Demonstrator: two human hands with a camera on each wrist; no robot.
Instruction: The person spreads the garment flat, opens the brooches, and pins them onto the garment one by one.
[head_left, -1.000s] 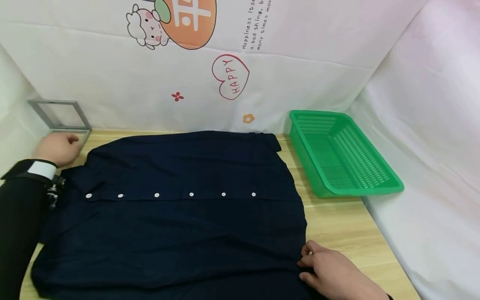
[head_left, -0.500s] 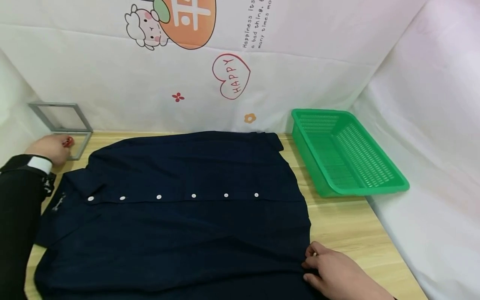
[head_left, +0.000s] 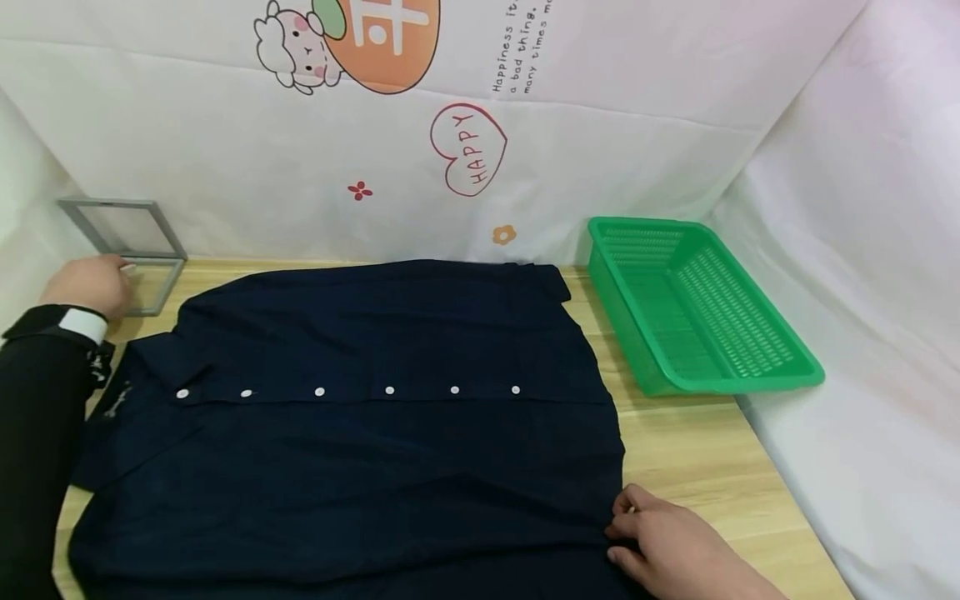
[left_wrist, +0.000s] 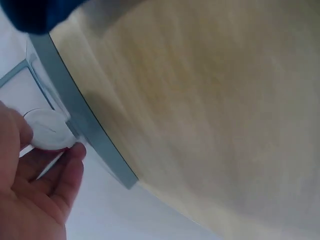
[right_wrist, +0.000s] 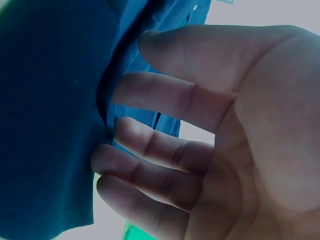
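At the far left, my left hand (head_left: pixel 88 287) pinches a small round white disc (left_wrist: pixel 49 129) with a thin red edge between thumb and fingers. The disc overlaps the bar of a grey frame (left_wrist: pixel 90 117) in the left wrist view. A dark navy shirt (head_left: pixel 345 458) with a row of white buttons lies spread across the table, collar to the left. At the shirt's right edge rests my right hand (head_left: pixel 671 542), its fingertips at the cloth. In the right wrist view its fingers (right_wrist: pixel 160 145) are slightly bent and apart from the thumb, holding nothing.
A green slotted plastic basket (head_left: pixel 656 379) stands at the back right of the wooden table (head_left: pixel 712 458). White printed cloth (head_left: pixel 615 158) rises behind the table, and more white sheeting hangs at both sides.
My left hand has moved slightly left to the grey frame. A red part showed in its fingers half a second ago; now a white part shows. The right hand has stayed at the shirt's edge.
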